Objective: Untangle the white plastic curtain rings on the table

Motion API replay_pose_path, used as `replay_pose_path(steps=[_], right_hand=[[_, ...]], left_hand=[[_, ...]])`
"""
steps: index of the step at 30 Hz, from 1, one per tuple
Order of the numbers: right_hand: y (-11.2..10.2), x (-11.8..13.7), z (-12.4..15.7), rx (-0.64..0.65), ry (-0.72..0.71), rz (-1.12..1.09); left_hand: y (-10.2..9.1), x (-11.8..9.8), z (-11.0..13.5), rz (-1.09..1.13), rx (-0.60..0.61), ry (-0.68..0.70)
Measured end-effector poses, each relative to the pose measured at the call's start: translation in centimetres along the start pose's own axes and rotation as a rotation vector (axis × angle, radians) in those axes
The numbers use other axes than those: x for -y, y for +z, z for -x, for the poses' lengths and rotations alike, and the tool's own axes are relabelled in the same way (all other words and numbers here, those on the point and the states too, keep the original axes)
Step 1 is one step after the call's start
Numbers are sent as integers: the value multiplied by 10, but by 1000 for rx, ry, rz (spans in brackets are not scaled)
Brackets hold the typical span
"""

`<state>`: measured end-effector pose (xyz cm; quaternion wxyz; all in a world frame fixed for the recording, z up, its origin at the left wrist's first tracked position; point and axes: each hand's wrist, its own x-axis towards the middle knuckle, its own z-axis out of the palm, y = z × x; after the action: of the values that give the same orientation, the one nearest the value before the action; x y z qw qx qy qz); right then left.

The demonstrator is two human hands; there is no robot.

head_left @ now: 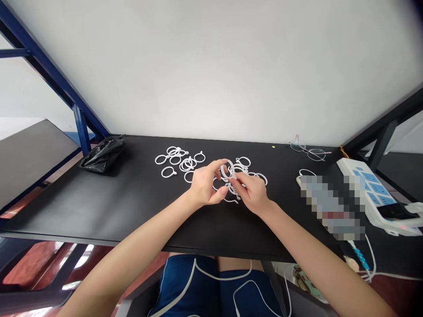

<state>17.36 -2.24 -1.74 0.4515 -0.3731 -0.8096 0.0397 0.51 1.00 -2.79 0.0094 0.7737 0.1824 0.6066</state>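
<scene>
A white plastic curtain ring (233,166) is pinched at its lower edge between the thumb and fingers of my right hand (254,191). My left hand (208,182) is at the ring's left side, its fingers curled near the upper edge and its thumb held apart below. Whether those fingertips touch the ring I cannot tell. Beneath my hands lies a loose pile of similar white rings (243,161), partly hidden by them. Left of my left hand, a second group of white rings (169,172) with small eyelets is spread on the black table (139,198).
A crumpled black plastic bag (104,155) rests at the table's left end. Eyeglasses (307,150) lie at the back right. Nearer on the right are a phone (330,207) with a cable and a white power strip (370,189). Blue metal posts (81,127) frame the left side.
</scene>
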Motion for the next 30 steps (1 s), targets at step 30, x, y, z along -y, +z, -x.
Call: replay_pose_path(steps=[30], right_hand=[[9, -3, 6, 71, -35, -90]], left_hand=[[-8, -2, -17, -188, 44, -34]])
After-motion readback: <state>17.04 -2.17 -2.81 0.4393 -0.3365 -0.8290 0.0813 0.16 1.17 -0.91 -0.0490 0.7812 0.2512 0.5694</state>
